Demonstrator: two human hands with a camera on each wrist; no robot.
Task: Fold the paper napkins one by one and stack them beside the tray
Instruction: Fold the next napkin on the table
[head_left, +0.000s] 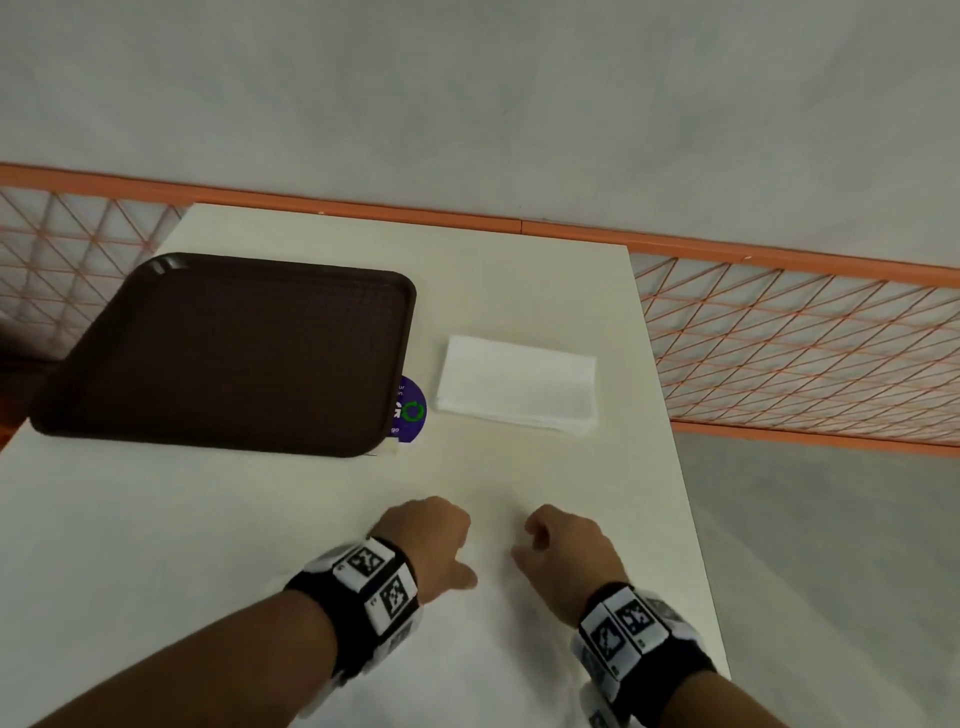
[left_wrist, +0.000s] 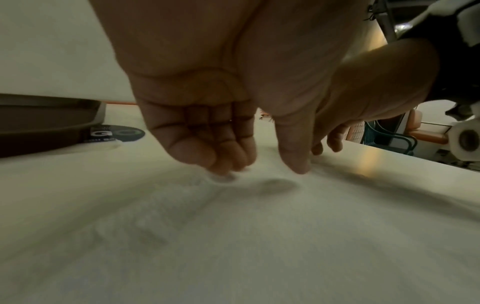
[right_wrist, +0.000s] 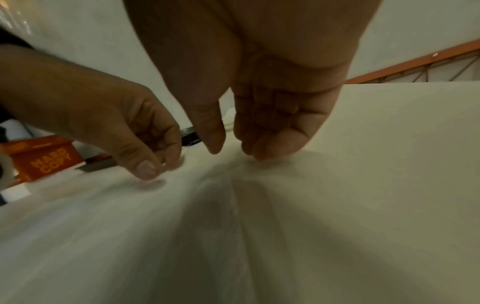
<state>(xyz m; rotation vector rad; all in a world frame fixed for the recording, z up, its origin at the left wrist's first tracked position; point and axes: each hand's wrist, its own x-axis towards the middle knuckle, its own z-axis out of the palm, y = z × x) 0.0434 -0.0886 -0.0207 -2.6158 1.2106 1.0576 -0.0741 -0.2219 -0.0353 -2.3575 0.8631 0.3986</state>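
Both hands (head_left: 485, 545) curled, fingertips on unfolded napkin (head_left: 467, 649), table edge (head_left: 691, 519) right

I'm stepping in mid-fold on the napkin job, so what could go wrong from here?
1. The open napkin is white on a pale table, and its edges blur in both wrist views; the fold may come out crooked.
2. Left hand and right hand touch it only with fingertips; the thin paper could slip or tear.
3. The folded stack sits beside the tray; a careless placement may skew it.
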